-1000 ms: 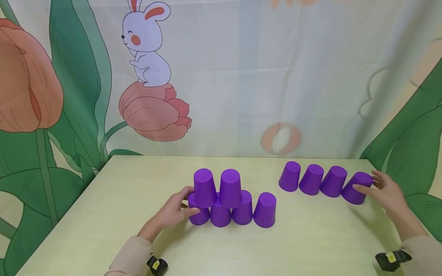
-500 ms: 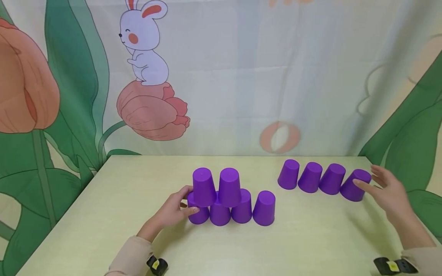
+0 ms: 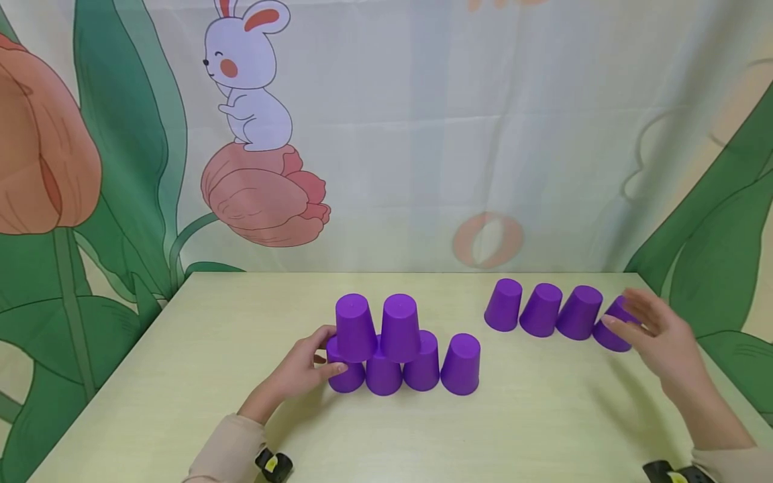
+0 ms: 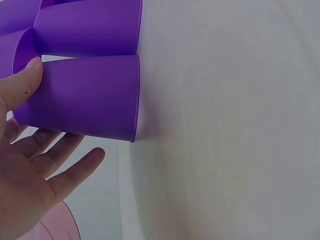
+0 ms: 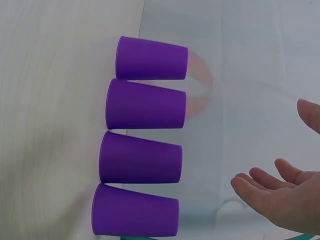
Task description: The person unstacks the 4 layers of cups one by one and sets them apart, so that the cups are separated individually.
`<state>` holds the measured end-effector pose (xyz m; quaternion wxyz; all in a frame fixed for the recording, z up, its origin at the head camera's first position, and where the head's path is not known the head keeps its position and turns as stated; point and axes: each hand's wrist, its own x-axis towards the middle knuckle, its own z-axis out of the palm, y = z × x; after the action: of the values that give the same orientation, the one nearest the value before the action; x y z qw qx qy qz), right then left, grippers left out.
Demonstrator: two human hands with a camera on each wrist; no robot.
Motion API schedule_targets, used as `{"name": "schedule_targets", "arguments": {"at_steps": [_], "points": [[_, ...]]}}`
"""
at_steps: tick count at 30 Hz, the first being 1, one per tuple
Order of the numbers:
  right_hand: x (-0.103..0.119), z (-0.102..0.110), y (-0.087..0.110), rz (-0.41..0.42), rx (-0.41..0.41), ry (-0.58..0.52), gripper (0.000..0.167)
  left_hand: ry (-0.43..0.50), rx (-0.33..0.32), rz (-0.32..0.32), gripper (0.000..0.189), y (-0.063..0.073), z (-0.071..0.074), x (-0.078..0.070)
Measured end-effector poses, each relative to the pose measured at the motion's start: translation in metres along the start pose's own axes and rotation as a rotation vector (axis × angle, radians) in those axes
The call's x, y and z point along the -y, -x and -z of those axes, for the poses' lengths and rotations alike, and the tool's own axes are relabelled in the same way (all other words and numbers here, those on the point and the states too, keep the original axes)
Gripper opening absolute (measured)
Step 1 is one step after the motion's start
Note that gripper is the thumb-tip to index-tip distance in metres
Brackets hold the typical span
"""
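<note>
Several upside-down purple cups stand in a pyramid at mid-table. Its upper row is a left cup (image 3: 355, 327) and a right cup (image 3: 400, 327). My left hand (image 3: 303, 367) holds the leftmost bottom cup (image 4: 82, 97), thumb on the near side and fingers round the left. At the bottom row's right end stands a cup (image 3: 461, 364) with nothing on top. Relaxed and holding nothing, my right hand (image 3: 661, 339) hovers by the rightmost cup (image 5: 137, 211) of a slanting row at the right, partly covering it in the head view.
That slanting row also holds a far-left cup (image 3: 504, 305) and two middle ones, all upside down near the back edge of the pale table (image 3: 471, 443). Behind it hangs a printed curtain (image 3: 374, 134) with a rabbit and flowers.
My right hand has come away from around the rightmost cup and shifted left and nearer, in front of it. The left hand and all the cups stay put.
</note>
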<state>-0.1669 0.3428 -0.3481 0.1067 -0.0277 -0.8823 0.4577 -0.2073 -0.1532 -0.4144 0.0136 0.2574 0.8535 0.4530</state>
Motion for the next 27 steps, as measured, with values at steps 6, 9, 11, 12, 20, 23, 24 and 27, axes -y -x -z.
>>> {"name": "schedule_targets", "arguments": {"at_steps": [6,9,11,12,20,23,24,27], "points": [[0.008,-0.007,0.004,0.067,0.013,-0.019,0.067,-0.002,-0.001,0.001,0.047,-0.001,-0.001,0.0],[0.013,-0.01,0.006,0.078,0.03,-0.025,0.068,-0.01,-0.001,0.002,0.047,-0.001,-0.001,0.002],[0.017,-0.014,0.008,0.089,0.037,-0.022,0.067,-0.016,-0.004,0.0,0.047,-0.001,-0.001,0.003],[0.019,-0.016,0.009,0.099,0.042,-0.023,0.067,-0.017,-0.004,-0.003,0.047,-0.001,-0.001,0.003],[0.033,-0.029,0.015,0.2,0.094,-0.058,0.063,0.011,-0.004,0.021,0.048,0.001,0.0,0.003],[0.04,-0.034,0.017,0.221,0.119,-0.077,0.063,0.009,-0.005,0.02,0.048,0.001,-0.001,0.004],[0.042,-0.035,0.018,0.224,0.128,-0.08,0.063,0.008,-0.005,0.02,0.048,0.001,-0.001,0.004],[0.049,-0.039,0.021,0.231,0.153,-0.075,0.063,0.002,-0.004,0.01,0.049,0.0,-0.002,0.004]]}}
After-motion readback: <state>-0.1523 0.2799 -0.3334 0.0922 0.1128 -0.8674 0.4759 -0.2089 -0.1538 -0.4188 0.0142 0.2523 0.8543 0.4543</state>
